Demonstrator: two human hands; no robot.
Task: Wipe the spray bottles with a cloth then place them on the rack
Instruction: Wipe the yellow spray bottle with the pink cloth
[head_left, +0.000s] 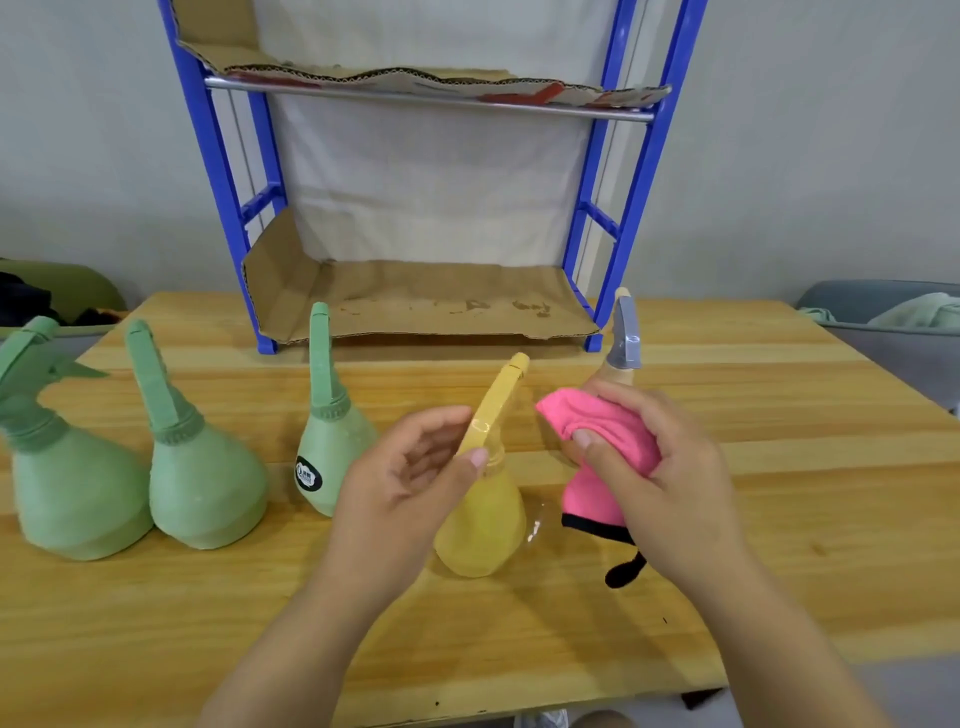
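Observation:
A yellow spray bottle stands on the wooden table in front of me. My left hand curls round its neck and trigger head. My right hand grips a bunched pink cloth with a black edge, just right of the bottle's head. Three green spray bottles stand in a row to the left. A grey-headed bottle stands behind the cloth, its body hidden. The blue rack stands at the back of the table.
The rack has two shelves lined with cardboard, and both carry no bottles. A green seat lies beyond the table's left edge, and a grey bin with cloth beyond the right edge.

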